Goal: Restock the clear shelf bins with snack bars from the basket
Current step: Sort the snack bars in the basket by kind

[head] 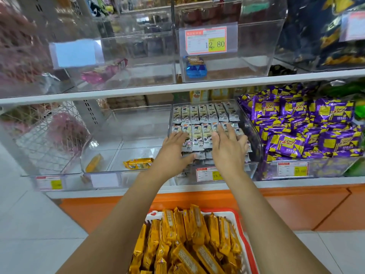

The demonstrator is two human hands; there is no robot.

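Note:
A red-rimmed white basket (249,248) at the bottom centre is heaped with yellow-wrapped snack bars (187,244). On the lower shelf, a clear bin (254,135) holds rows of white-and-grey wrapped bars (203,115). My left hand (173,151) and my right hand (229,149) lie flat on those bars, fingers spread, holding nothing. To the left, a nearly bare clear bin (102,147) contains one yellow bar (138,163) lying flat and another yellow bar (94,162) at its left corner.
A bin of purple-and-yellow packets (308,127) sits right of my hands. The upper shelf carries clear bins; one has a blue packet (196,67) under a 12.80 price tag (206,40), another a pink packet (104,72). A wire rack (45,139) stands left. Below runs an orange base (296,206).

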